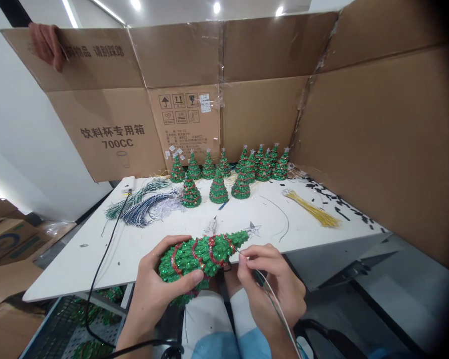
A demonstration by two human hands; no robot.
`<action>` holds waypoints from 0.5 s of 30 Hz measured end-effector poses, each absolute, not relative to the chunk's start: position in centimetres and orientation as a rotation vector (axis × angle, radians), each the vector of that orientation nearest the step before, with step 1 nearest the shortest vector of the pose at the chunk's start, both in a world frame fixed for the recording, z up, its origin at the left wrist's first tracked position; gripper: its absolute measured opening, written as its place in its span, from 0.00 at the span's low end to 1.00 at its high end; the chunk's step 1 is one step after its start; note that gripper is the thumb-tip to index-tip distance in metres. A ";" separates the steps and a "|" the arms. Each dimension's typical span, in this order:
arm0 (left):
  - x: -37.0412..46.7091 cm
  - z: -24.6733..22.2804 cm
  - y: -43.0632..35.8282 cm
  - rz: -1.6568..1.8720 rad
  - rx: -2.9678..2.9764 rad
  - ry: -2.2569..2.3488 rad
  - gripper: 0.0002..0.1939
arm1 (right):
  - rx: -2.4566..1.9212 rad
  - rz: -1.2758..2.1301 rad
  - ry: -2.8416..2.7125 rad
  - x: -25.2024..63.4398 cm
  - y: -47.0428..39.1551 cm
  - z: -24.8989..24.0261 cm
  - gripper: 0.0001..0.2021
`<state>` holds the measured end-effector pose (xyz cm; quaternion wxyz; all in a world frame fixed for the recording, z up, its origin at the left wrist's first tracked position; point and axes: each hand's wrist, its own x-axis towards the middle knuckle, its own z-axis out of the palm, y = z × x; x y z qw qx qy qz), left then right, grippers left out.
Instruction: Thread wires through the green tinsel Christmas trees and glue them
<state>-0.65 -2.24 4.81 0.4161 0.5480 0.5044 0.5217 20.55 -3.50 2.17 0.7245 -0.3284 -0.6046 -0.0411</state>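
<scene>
Cluttering table (71,264) beyond held tree (194,255): wires (314,209), trees (219,189)

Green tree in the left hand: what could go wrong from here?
The right hand pinches thin strands beside the narrow end of the tree; a slip could knock the star there.
The strands trail down past the hand and may tangle.
A black cable passes by the left forearm; an arm movement might catch it.

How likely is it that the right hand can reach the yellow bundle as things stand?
Probably yes: nothing upright stands between the right hand and the yellow bundle, though the hand holds thin wires, which it would likely release first.
</scene>
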 end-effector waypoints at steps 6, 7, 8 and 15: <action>-1.2 4.5 -2.1 1.300 1.512 1.298 0.32 | -0.763 -0.227 -1.425 20.8 -4.0 2.8 0.17; -1.2 4.5 -2.1 1.295 1.531 1.298 0.32 | -0.778 -0.262 -1.425 20.7 -4.0 2.9 0.17; -1.2 4.5 -2.1 1.295 1.542 1.295 0.32 | -0.794 -0.292 -1.425 20.7 -4.0 2.9 0.18; -0.8 4.7 -2.2 1.317 1.515 1.268 0.32 | -0.837 -0.374 -1.436 20.8 -4.0 3.1 0.18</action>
